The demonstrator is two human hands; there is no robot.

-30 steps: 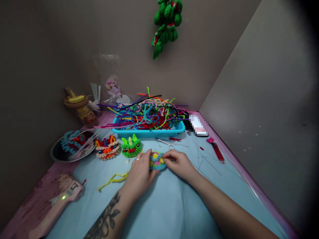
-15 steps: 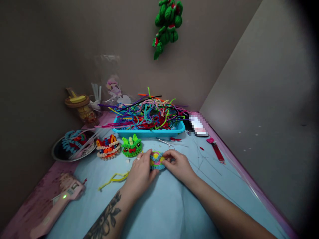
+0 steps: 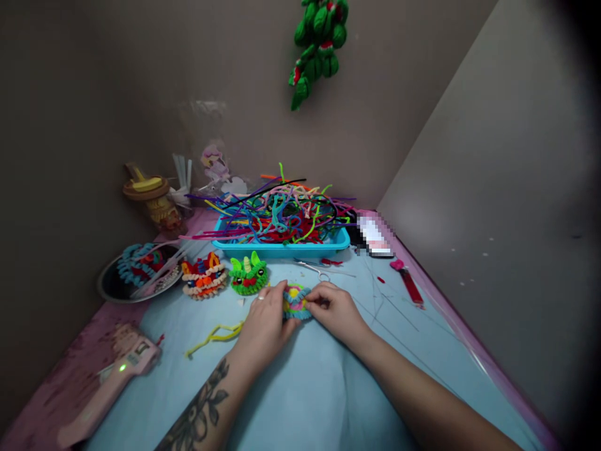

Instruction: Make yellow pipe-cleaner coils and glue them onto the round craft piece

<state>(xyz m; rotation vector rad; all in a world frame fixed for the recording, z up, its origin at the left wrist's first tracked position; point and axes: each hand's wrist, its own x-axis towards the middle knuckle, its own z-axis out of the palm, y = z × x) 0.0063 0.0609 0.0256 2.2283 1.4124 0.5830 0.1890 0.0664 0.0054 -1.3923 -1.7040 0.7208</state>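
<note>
Between my hands is a small pipe-cleaner craft piece (image 3: pixel 297 302), with blue curled edging and yellow and pink in its middle. My left hand (image 3: pixel 267 316) grips its left side, fingers along the top and thumb below. Thumb and forefinger of my right hand (image 3: pixel 334 308) pinch at its right edge; the fingertips partly cover that side. Just beyond my left hand sit a green pipe-cleaner animal head (image 3: pixel 248 275) and an orange and peach one (image 3: pixel 205 277). A bent yellow pipe cleaner (image 3: pixel 215 335) lies left of my left wrist.
A blue tray (image 3: pixel 282 252) heaped with coloured pipe cleaners stands at the back. Scissors (image 3: pixel 313 269) lie before it. At left are a metal bowl (image 3: pixel 107 282) and a pink glue gun (image 3: pixel 110 391). A phone (image 3: pixel 375 238) and a red tool (image 3: pixel 409 285) lie at right.
The fingers of my right hand have shifted slightly at the piece's right edge. My left hand keeps its hold, and the view has moved very slightly.
</note>
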